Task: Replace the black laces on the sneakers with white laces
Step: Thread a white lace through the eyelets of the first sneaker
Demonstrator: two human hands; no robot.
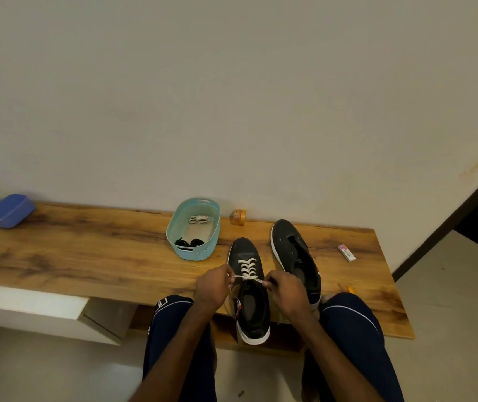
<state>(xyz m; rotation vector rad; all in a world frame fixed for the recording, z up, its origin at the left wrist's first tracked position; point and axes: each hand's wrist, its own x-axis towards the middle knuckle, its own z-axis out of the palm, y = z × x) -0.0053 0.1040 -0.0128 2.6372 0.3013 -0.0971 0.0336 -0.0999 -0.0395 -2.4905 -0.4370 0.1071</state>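
A black sneaker [250, 309] lies at the front edge of the wooden bench [87, 256], its heel hanging over the edge. A white lace [248, 268] crisscrosses its eyelets. My left hand [214, 285] pinches one end of that lace on the left of the shoe. My right hand [285, 288] pinches the other end on the right, and the lace runs taut between them. A second black sneaker [292, 256] lies to the right with no lace. The teal basket [195, 250] behind holds a bundled white lace [199, 219] and black laces [189, 242].
A small orange box [238, 217] stands against the wall behind the shoes. A white eraser [346, 253] lies on the bench's right part and an orange pencil tip [350, 289] near my right knee. A blue lidded container [10, 210] sits at the far left.
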